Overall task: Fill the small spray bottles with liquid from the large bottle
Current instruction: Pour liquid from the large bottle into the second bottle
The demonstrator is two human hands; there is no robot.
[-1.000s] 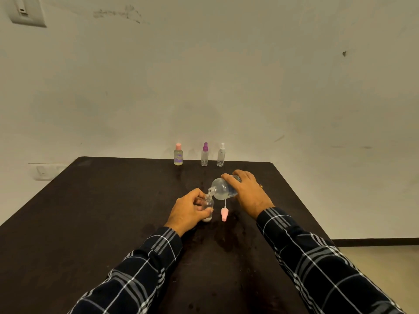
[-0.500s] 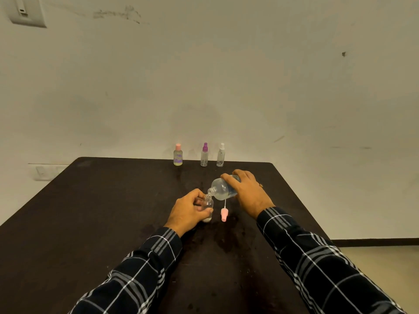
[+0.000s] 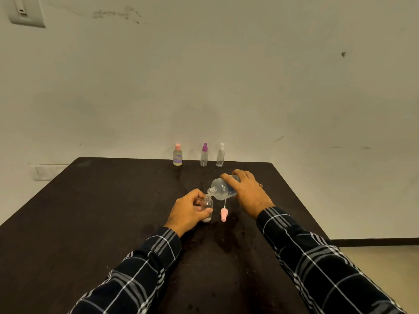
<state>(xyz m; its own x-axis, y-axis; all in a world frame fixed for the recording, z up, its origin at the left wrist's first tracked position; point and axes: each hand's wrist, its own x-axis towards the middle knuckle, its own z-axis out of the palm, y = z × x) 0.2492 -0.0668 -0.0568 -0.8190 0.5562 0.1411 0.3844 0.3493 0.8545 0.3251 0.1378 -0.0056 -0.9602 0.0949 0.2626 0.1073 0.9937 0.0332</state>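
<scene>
Dark matte table [image 3: 90, 211], centre: small clear spray bottle [image 3: 208, 205], uncapped, upright, left hand [image 3: 187, 210] fingers wrapped round it. Large translucent bottle [image 3: 218, 189] (tilted, mouth at the small neck), right hand [image 3: 249, 193] fingers clasping its body. Pink spray cap [image 3: 223, 215] lying just right.

A bare, plain indoor room, home or workroom cannot be told. A dark brown wooden table [image 3: 90, 211] stands against a scuffed off-white plaster wall [image 3: 226, 75] – a white plastic switch plate [image 3: 26, 11] high up, left of the left hand [image 3: 188, 209]; black skirting strip [image 3: 374, 242] and beige floor [image 3: 390, 264] right of the right hand [image 3: 249, 196].
</scene>
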